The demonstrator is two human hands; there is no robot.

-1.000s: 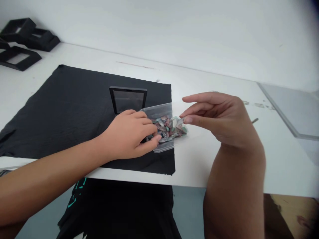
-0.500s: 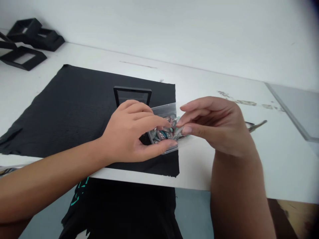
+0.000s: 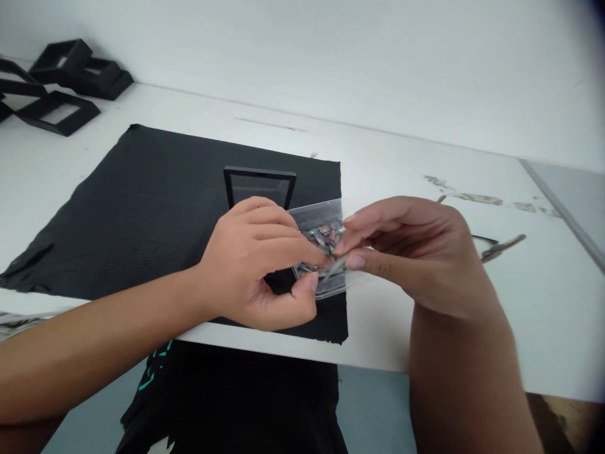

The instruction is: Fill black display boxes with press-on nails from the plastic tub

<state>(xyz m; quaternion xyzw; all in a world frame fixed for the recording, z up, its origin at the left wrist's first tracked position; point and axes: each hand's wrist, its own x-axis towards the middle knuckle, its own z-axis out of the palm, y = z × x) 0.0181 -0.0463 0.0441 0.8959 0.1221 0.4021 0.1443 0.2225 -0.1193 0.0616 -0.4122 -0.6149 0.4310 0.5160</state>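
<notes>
Lying far left are black frames (image 3: 63, 115); then a black cloth (image 3: 118, 221) — over its right edge, the left hand (image 3: 262, 261), thumb and forefinger apart, other fingertips hidden, touches a clear packet (image 3: 324, 211) of shiny pieces (image 3: 325, 234) — its right end pinched by the right hand (image 3: 409, 246).

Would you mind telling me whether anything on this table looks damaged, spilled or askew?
The black sheet is rumpled at its left end and looks frayed at its near right corner. Beyond the right hand, brownish patches break the otherwise plain white table, perhaps wear or residue. No spill is visible.
</notes>
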